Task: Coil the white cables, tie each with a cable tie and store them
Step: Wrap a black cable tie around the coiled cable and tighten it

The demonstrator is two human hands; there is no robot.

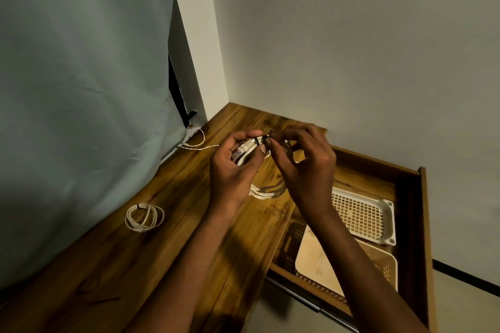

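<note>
Both forearms reach to twelve o'clock: left hand (232,167) grips a coiled white cable (266,190), right hand (303,162) pinches a dark cable tie (287,146) around it; tied coil (144,217) lies at nine o'clock.

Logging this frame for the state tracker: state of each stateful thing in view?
left hand: grips held cable coil
right hand: pinches black cable tie
held cable coil: bundled, tie being fitted
black cable tie: not clearly fastened
second coil: coiled, tied, on desk
drawer: open
white basket: in drawer, empty

Pale wall (351,48) — wooden desk (167,238)
</note>
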